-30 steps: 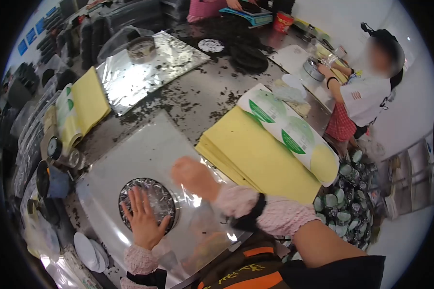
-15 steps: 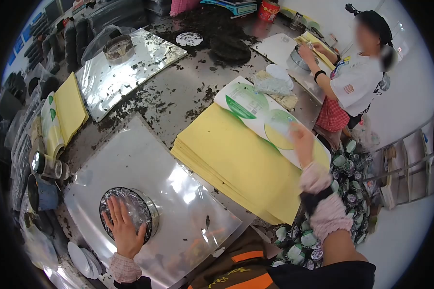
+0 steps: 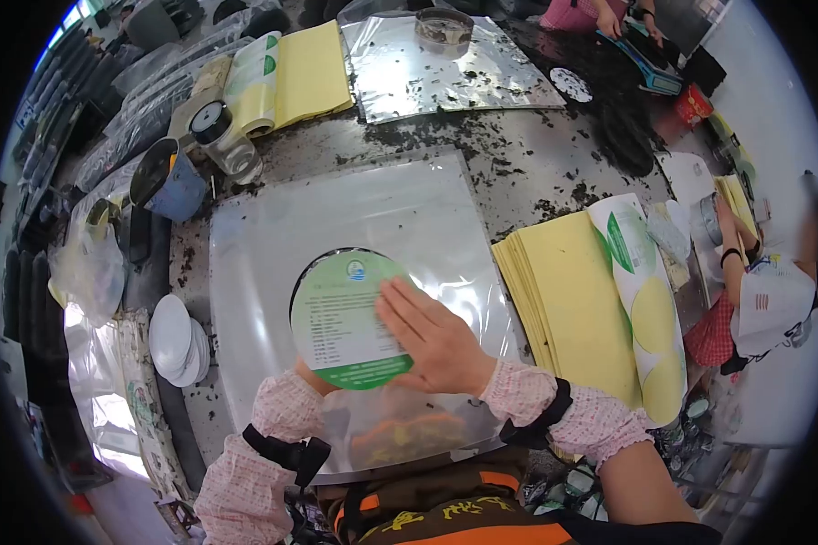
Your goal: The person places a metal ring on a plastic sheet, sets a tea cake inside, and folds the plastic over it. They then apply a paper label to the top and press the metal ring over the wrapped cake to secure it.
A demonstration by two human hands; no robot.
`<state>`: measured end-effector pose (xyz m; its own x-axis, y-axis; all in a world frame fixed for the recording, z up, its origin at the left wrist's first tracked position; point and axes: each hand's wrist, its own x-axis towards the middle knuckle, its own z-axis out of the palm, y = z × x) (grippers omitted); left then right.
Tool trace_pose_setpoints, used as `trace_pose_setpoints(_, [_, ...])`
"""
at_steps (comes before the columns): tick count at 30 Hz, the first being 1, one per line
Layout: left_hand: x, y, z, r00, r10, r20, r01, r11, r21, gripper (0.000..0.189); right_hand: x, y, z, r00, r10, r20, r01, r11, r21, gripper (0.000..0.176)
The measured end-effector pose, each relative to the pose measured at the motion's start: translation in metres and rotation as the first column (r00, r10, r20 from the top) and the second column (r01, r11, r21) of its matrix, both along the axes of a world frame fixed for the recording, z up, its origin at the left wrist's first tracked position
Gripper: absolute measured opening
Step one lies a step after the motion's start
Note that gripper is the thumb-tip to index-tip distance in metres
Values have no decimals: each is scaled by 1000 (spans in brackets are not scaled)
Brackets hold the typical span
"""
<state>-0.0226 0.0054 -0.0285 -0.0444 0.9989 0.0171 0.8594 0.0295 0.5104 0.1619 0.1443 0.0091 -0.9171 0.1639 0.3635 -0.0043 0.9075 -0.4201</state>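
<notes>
A round green and white printed label [image 3: 350, 318] lies over the top of a round, film-wrapped container, whose dark rim [image 3: 294, 300] shows along the left edge. My right hand [image 3: 441, 341] rests flat on the right side of the label, its fingers straight and close together. Only a bit of my left hand [image 3: 316, 378] shows below the label; its fingers are hidden under it. Beneath both hands is a clear plastic sheet [image 3: 264, 222] on the metal table. To the right lies a stack of yellow paper sheets [image 3: 563, 291], with a label strip [image 3: 641, 300] folded over it.
White discs [image 3: 174, 336] are stacked at the left. Behind them stand a blue cup [image 3: 168, 182] and a glass jar [image 3: 232, 150]. Dark flakes [image 3: 518, 168] are scattered over the table. At the far right, a person [image 3: 763, 300] works, and another person's hands [image 3: 623, 20] show at the top.
My right hand has moved from the label sheet to the container, where a green label now lies on top. The left hand has slipped from the container's top to below the label. The view has turned.
</notes>
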Motion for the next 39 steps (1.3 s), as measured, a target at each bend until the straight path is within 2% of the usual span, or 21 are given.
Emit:
trace_pose_setpoints(2, [1,-5,-3,974,-28,-224,24,999,-21,60,-15,-8,-8,992,8,123,-8,1000,4,95])
trace_pose_setpoints(3, [0,-13,-20,999,4,-32,-2,997,76,56,-15,-9,-9,989,13,145,-9,1000,-25,95])
trace_pose_setpoints(6, [-5,-16,-31,998,-22,-55,22,1000,-8,57,-14,-6,19,967,-15,254,5,999,42,97])
trace_pose_setpoints(9, [-1,-9,-8,932,42,359,-48,999,8,59,-56,6,4,987,154,-45,-155,842,-517,100])
trace_pose_setpoints(11, [4,-5,13,978,200,-61,-193,975,108,70,-67,1,-2,989,148,23,-129,917,-377,100])
trace_pose_setpoints(12, [3,-2,21,917,298,-264,-255,949,184,75,-73,2,-6,987,152,55,-129,947,-295,100])
trace_pose_setpoints(13, [-5,-5,23,937,350,-16,-339,917,212,82,-74,-2,-14,995,104,9,-96,950,-296,96])
trace_pose_setpoints(15, [-21,-27,23,819,337,465,-458,872,174,96,-80,-10,-11,985,120,122,-114,992,-58,93])
trace_pose_setpoints(16, [-31,-34,26,819,301,489,-401,909,111,105,-81,-13,-10,975,119,185,-132,989,61,92])
trace_pose_setpoints(18, [-54,-37,36,808,230,542,-276,961,3,124,-85,-16,-15,963,102,249,-125,989,76,82])
trace_pose_setpoints(19, [-42,-31,38,904,374,206,-386,922,18,110,-86,-17,-16,949,97,301,-125,989,78,80])
trace_pose_setpoints(21, [-33,8,39,999,38,-2,-37,992,119,96,-90,-20,-18,937,81,341,-96,995,27,75])
trace_pose_setpoints(22, [-29,23,38,984,-132,-116,148,979,143,89,-90,-24,-19,939,71,335,-65,997,-32,72])
trace_pose_setpoints(23, [-24,29,34,987,-112,-117,120,991,63,72,-92,-23,-21,943,62,328,-35,996,-87,70])
trace_pose_setpoints(28, [-18,30,16,990,-90,-112,91,996,-1,69,-84,-29,-43,935,50,351,-17,995,-98,68])
trace_pose_setpoints(31, [-22,30,19,988,-74,-134,86,992,88,61,-89,-27,-40,958,51,283,-37,998,-55,69])
trace_pose_setpoints(34, [-33,11,36,986,20,168,-60,970,236,50,-84,-20,-27,945,138,297,-128,990,-51,73])
trace_pose_setpoints(35, [-35,-1,39,965,203,166,-251,900,355,43,-85,-18,-26,976,124,180,-95,982,-162,80])
trace_pose_setpoints(36, [-39,-10,34,891,354,284,-435,846,308,42,-88,-18,-18,982,84,167,-66,992,-109,79])
trace_pose_setpoints(38, [-36,-25,21,619,607,498,-741,661,116,38,-79,-27,-6,987,7,162,-2,1000,-29,78])
trace_pose_setpoints(39, [-27,-29,22,647,622,441,-741,650,171,36,-75,-30,-7,988,-8,156,6,1000,13,79])
